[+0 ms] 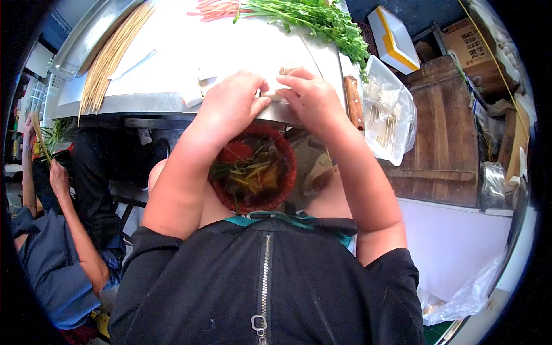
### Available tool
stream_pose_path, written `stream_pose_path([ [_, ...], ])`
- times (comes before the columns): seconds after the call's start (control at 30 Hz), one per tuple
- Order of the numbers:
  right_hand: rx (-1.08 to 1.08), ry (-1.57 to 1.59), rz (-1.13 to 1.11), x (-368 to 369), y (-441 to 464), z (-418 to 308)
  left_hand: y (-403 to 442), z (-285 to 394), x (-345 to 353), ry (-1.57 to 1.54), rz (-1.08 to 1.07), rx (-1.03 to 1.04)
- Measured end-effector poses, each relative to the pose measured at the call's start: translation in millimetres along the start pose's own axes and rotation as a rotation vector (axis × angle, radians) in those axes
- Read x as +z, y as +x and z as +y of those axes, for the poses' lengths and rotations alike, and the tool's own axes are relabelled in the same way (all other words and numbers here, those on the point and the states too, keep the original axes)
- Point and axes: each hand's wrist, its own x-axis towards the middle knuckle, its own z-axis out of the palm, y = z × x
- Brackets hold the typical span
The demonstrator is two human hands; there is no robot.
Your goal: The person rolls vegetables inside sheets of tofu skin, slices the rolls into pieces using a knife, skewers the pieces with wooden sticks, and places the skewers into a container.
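Note:
Both hands meet over the near edge of the white table (172,60). My left hand (238,98) has its thumb and fingers bent together around a small pale piece, too small to name. Close on its right, my right hand (310,92) has curled fingers at the same pale piece, with a small brownish roll by its fingertips. A wooden knife handle (353,102) lies to the right of my right hand. Thin wooden skewers (112,57) lie at the table's left. Green leafy herbs (322,20) and pink strips (217,9) lie at the far side.
Below the table edge stands a red basket (290,172) with green and yellow scraps. At right are a plastic-lined tray (408,129) with skewered pieces, a wooden board (440,132) and a white-yellow box (395,40). Another person (69,253) works at left, holding long stalks.

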Motion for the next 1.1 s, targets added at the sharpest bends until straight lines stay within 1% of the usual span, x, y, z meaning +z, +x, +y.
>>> stream_pose_path([
  [0.07, -0.066, -0.037, 0.158, -2, 1, -3, 2, 1, 2, 0.034, 0.025, -0.028],
  [0.1, -0.133, -0.101, 0.123, -2, -1, -2, 3, 1, 2, 0.087, 0.02, -0.036],
  [0.13, -0.135, -0.1, 0.12, 0, -2, -4, 4, 2, 2, 0.141, 0.012, -0.045],
  [0.2, -0.275, -0.298, 0.088, 4, 0, -7, 6, 1, -1, 0.151, -0.023, -0.044],
  [0.23, -0.289, -0.378, 0.076, 7, 1, -6, 7, 1, -3, 0.162, -0.057, -0.042],
  [0.27, -0.295, -0.378, 0.074, 7, 3, -7, 7, -2, -3, 0.161, -0.051, -0.044],
  [0.33, -0.288, -0.505, 0.006, 8, 6, -12, 5, -8, 0, 0.076, 0.022, 0.008],
  [0.37, -0.294, -0.505, 0.004, 8, 9, -14, 5, -9, 0, 0.076, 0.027, 0.005],
  [0.43, -0.242, -0.666, -0.128, 10, 14, -16, 5, -8, 1, 0.024, 0.078, -0.044],
  [0.47, -0.244, -0.667, -0.128, 9, 17, -16, 6, -9, 2, 0.023, 0.08, -0.045],
  [0.53, -0.247, -0.676, -0.216, 9, 24, -15, 6, -10, 1, 0.001, 0.109, -0.079],
  [0.67, -0.262, -0.588, -0.192, 8, 22, -5, 4, -9, -3, -0.026, 0.107, -0.091],
  [0.73, -0.23, -0.436, -0.067, 5, 9, -15, 2, -11, -1, 0.026, 0.081, 0.025],
  [0.87, -0.219, -0.447, -0.031, 6, -3, -20, -1, -6, 0, 0.062, -0.002, 0.024],
  [0.93, -0.191, -0.291, 0.028, 8, -5, -17, -1, -2, 1, 0.155, -0.004, 0.031],
  [1.03, -0.244, -0.25, 0.027, 10, -6, -12, -1, 0, -1, 0.166, -0.051, 0.007],
  [1.1, -0.215, -0.2, 0.03, 10, -6, -13, -1, -2, -2, 0.167, -0.054, 0.005],
])
